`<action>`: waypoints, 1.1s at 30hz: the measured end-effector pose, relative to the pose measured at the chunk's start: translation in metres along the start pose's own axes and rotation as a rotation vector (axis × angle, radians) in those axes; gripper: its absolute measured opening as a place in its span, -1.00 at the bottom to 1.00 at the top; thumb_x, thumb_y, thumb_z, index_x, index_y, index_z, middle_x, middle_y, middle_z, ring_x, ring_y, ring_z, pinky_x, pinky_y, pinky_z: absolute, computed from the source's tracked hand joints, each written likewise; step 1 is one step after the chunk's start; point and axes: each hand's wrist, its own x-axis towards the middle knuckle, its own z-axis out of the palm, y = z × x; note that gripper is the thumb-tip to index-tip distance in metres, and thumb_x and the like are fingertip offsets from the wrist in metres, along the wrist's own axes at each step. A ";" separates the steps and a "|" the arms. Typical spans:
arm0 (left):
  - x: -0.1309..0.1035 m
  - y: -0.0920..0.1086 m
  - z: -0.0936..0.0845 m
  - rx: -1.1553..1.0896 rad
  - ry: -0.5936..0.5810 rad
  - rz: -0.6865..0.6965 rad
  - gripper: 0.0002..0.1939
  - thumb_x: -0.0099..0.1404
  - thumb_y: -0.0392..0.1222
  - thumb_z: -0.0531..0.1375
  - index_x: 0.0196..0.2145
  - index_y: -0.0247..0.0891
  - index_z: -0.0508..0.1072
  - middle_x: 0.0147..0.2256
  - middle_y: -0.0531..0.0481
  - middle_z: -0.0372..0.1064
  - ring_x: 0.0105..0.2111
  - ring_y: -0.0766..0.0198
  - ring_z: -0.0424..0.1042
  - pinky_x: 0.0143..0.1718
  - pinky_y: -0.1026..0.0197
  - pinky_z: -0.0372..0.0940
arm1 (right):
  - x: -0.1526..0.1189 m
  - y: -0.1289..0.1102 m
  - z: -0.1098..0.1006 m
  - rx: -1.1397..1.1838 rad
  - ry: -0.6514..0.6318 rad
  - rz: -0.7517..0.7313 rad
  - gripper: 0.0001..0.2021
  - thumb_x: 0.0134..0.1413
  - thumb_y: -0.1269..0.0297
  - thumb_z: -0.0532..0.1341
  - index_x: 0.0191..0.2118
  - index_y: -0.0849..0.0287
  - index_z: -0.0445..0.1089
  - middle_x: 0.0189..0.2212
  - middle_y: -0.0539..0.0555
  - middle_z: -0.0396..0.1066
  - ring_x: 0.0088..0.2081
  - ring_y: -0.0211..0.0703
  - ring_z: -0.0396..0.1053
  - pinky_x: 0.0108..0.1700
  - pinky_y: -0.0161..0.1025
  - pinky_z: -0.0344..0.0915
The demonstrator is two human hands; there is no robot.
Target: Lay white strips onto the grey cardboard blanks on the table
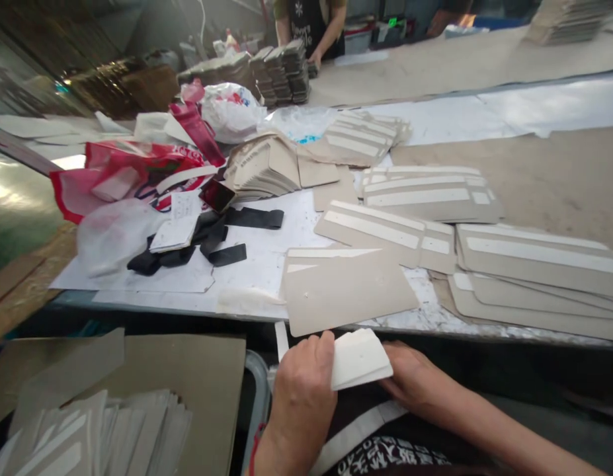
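The desk (559,178) carries grey cardboard sheets (534,261) along its near edge, with red bags (122,175) towards its left edge. Below the near edge, the left hand (301,396) and right hand (415,380) grip a small white card stack (358,360).

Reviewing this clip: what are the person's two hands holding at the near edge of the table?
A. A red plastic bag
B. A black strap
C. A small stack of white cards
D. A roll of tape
C: the left hand and right hand both grip a small stack of white cards, while the black straps and red plastic bag lie untouched farther back on the table.
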 end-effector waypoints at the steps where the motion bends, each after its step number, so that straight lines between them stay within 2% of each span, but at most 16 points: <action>1: -0.003 0.000 -0.004 -0.206 -0.053 -0.140 -0.78 0.26 -0.37 -0.01 -0.18 -0.33 0.36 -0.44 -0.04 0.39 -0.45 0.23 0.40 -0.42 0.23 0.31 | 0.002 -0.005 -0.004 0.059 -0.010 0.008 -0.76 0.22 0.26 0.01 -0.29 0.19 0.40 -0.33 0.11 0.42 -0.30 -0.14 0.35 -0.20 -0.24 0.25; 4: -0.008 -0.001 -0.013 -0.921 -0.304 -0.643 -0.81 0.24 -0.14 0.14 -0.21 -0.23 0.40 -0.37 0.02 0.42 -0.39 0.31 0.38 -0.36 0.32 0.27 | 0.008 -0.024 -0.012 0.263 -0.038 0.033 -0.73 0.25 0.21 0.00 -0.22 0.17 0.41 -0.33 0.06 0.42 -0.33 -0.21 0.34 -0.23 -0.32 0.25; 5: -0.010 -0.004 -0.014 -1.075 -0.367 -0.754 -0.78 0.20 -0.09 0.19 -0.23 -0.24 0.41 -0.39 0.04 0.40 -0.43 0.34 0.34 -0.40 0.35 0.24 | 0.010 -0.030 -0.013 0.308 -0.026 0.033 -0.73 0.25 0.21 0.00 -0.23 0.17 0.41 -0.35 0.05 0.41 -0.34 -0.22 0.33 -0.26 -0.33 0.25; 7: -0.013 -0.010 -0.013 -1.256 -0.396 -0.871 -0.72 0.09 -0.07 0.28 -0.28 -0.28 0.41 -0.49 0.08 0.33 -0.54 0.41 0.22 -0.51 0.37 0.14 | 0.016 -0.041 -0.014 0.349 0.019 0.021 -0.74 0.24 0.23 0.01 -0.27 0.19 0.41 -0.39 0.04 0.40 -0.38 -0.24 0.32 -0.29 -0.35 0.24; 9: -0.015 -0.018 -0.012 -1.360 -0.369 -0.922 -0.68 0.03 -0.07 0.33 -0.32 -0.30 0.39 -0.58 0.12 0.24 -0.60 0.44 0.15 -0.56 0.37 0.07 | 0.023 -0.050 -0.011 0.362 0.072 0.004 -0.76 0.23 0.25 0.02 -0.28 0.19 0.40 -0.41 0.03 0.39 -0.38 -0.25 0.32 -0.30 -0.35 0.23; 12: -0.019 -0.028 -0.013 -1.464 -0.300 -0.971 -0.65 0.00 -0.09 0.36 -0.32 -0.30 0.37 -0.63 0.15 0.19 -0.60 0.45 0.14 -0.54 0.37 0.04 | 0.034 -0.061 -0.005 0.399 0.126 -0.018 -0.79 0.21 0.26 0.04 -0.25 0.18 0.41 -0.40 0.03 0.41 -0.38 -0.25 0.32 -0.28 -0.34 0.22; 15: -0.020 -0.032 -0.018 -1.532 -0.252 -0.983 -0.62 -0.04 -0.12 0.38 -0.31 -0.31 0.36 -0.61 0.15 0.19 -0.59 0.46 0.14 -0.53 0.38 0.05 | 0.045 -0.071 0.001 0.455 0.177 -0.033 -0.81 0.18 0.24 0.09 -0.24 0.18 0.41 -0.38 0.02 0.41 -0.35 -0.25 0.32 -0.27 -0.33 0.23; 19: -0.023 -0.031 -0.020 -1.561 -0.249 -0.966 -0.60 -0.04 -0.11 0.38 -0.30 -0.35 0.38 -0.58 0.10 0.25 -0.57 0.45 0.18 -0.52 0.38 0.07 | 0.057 -0.084 0.008 0.517 0.213 0.020 -0.83 0.08 0.20 0.20 -0.31 0.19 0.40 -0.47 -0.02 0.36 -0.42 -0.26 0.29 -0.37 -0.35 0.21; 23: -0.028 -0.029 -0.020 -1.592 -0.211 -0.988 -0.60 -0.08 -0.15 0.41 -0.31 -0.39 0.43 -0.57 0.01 0.36 -0.55 0.39 0.28 -0.49 0.37 0.16 | 0.061 -0.093 0.013 0.733 0.183 0.050 -0.82 0.09 0.19 0.16 -0.37 0.22 0.36 -0.54 -0.02 0.35 -0.49 -0.28 0.29 -0.41 -0.34 0.22; 26: -0.033 -0.027 -0.022 -1.629 -0.156 -1.029 -0.65 -0.02 -0.11 0.37 -0.35 -0.40 0.45 -0.54 -0.05 0.41 -0.55 0.38 0.33 -0.47 0.36 0.22 | 0.061 -0.100 0.013 0.993 0.104 0.073 -0.75 0.06 0.12 0.16 -0.41 0.23 0.29 -0.65 -0.05 0.28 -0.58 -0.29 0.27 -0.46 -0.32 0.24; 28: -0.035 -0.027 -0.023 -1.643 -0.120 -1.069 -0.63 0.01 -0.07 0.35 -0.29 -0.38 0.45 -0.51 -0.05 0.43 -0.53 0.35 0.38 -0.44 0.35 0.26 | 0.061 -0.104 0.013 1.124 0.085 0.109 -0.70 0.00 0.05 0.21 -0.43 0.22 0.24 -0.68 -0.09 0.23 -0.62 -0.31 0.24 -0.51 -0.33 0.23; 31: -0.038 -0.026 -0.024 -1.659 -0.084 -1.148 -0.51 -0.01 -0.07 0.37 -0.16 -0.37 0.41 -0.45 -0.09 0.47 -0.48 0.27 0.45 -0.41 0.31 0.33 | 0.061 -0.107 0.014 1.194 0.106 0.164 -0.63 -0.08 -0.01 0.26 -0.43 0.22 0.22 -0.67 -0.10 0.22 -0.64 -0.35 0.22 -0.55 -0.36 0.20; 33: -0.038 -0.025 -0.024 -1.654 -0.064 -1.188 -0.51 -0.04 -0.09 0.38 -0.18 -0.38 0.41 -0.44 -0.12 0.48 -0.48 0.25 0.46 -0.41 0.30 0.35 | 0.062 -0.108 0.017 1.205 0.110 0.182 -0.61 -0.09 -0.03 0.27 -0.43 0.22 0.21 -0.66 -0.10 0.22 -0.64 -0.36 0.21 -0.55 -0.37 0.20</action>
